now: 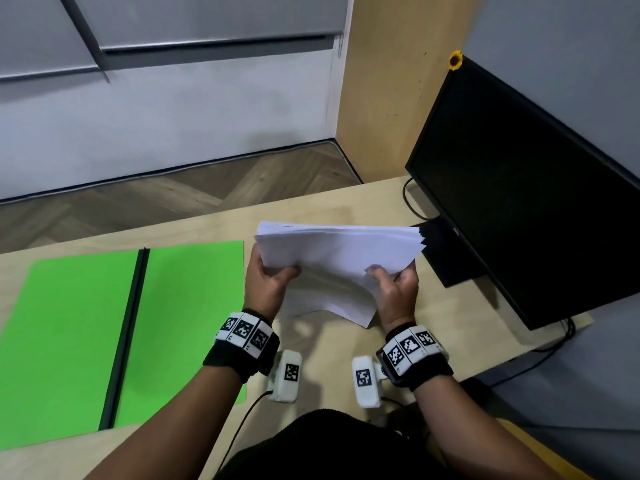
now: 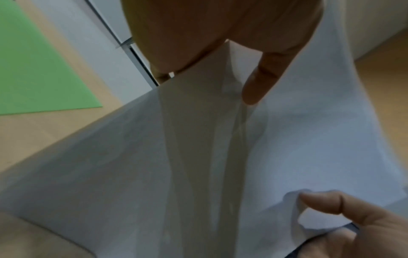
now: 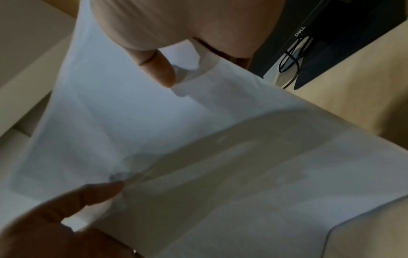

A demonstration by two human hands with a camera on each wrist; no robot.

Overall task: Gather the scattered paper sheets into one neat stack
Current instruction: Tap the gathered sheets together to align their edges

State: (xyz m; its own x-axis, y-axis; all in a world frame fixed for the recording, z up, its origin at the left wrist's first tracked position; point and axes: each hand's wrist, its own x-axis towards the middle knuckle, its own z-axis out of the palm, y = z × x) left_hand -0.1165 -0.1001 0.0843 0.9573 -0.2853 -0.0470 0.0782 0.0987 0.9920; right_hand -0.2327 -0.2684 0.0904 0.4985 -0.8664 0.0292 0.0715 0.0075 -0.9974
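A bundle of white paper sheets point(image 1: 341, 249) is held above the wooden desk point(image 1: 329, 344), its far edges roughly aligned and its near sheets hanging loose and uneven toward the desk. My left hand point(image 1: 273, 277) grips the bundle's left side, thumb on top. My right hand point(image 1: 393, 282) grips the right side the same way. In the left wrist view my left thumb point(image 2: 258, 87) presses on the paper point(image 2: 309, 139). In the right wrist view my right thumb point(image 3: 160, 69) lies on the sheets point(image 3: 220, 157). The fingers under the paper are hidden.
A green open folder point(image 1: 69, 323) with a black spine point(image 1: 128, 323) lies on the left of the desk. A black monitor point(image 1: 519, 185) stands close on the right, its base point(image 1: 446, 258) just beyond the paper, with a cable point(image 1: 410, 202) behind.
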